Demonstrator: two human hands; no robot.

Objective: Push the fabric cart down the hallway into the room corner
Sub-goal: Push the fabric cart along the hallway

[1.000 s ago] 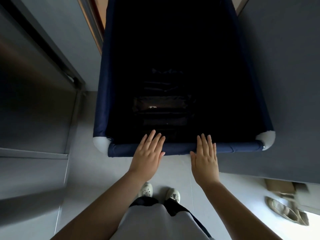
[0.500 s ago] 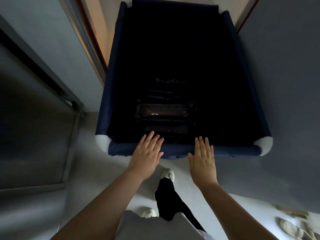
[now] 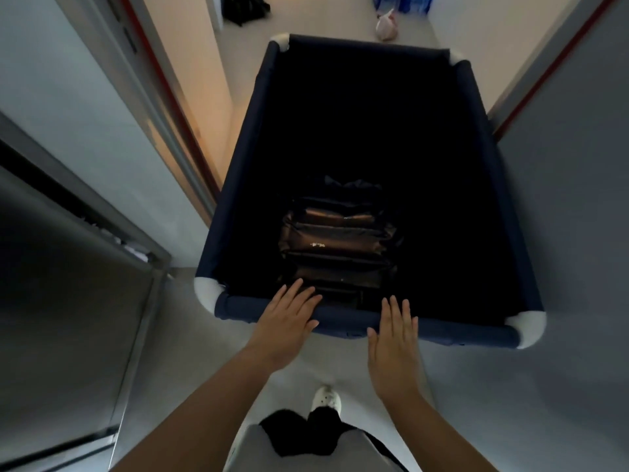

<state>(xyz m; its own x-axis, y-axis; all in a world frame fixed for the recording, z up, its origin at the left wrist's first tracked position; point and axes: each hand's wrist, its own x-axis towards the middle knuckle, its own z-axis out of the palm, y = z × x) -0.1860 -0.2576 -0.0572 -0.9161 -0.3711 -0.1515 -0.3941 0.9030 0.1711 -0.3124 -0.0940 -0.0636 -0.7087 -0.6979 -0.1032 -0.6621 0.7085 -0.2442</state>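
The fabric cart (image 3: 459,332) is a deep navy-blue bin with white corner caps, filling the middle of the view in a narrow hallway. My left hand (image 3: 287,321) lies flat on its near top rail, fingers spread over the edge. My right hand (image 3: 394,335) rests flat on the same rail, a little to the right. Neither hand wraps around the rail. Inside the cart, near the front, lies a dark padded bag (image 3: 337,240).
A wall and door frame (image 3: 163,107) run close along the cart's left side, a grey wall (image 3: 571,206) close on its right. Ahead, the floor opens into a room with a pale bag (image 3: 386,27) and a dark bag (image 3: 243,8). My shoe (image 3: 326,398) is below.
The cart has rolled forward down the hallway, past the metal doors on the left, and its far rail and the room floor beyond have come into view. Both hands stay flat on the rail.
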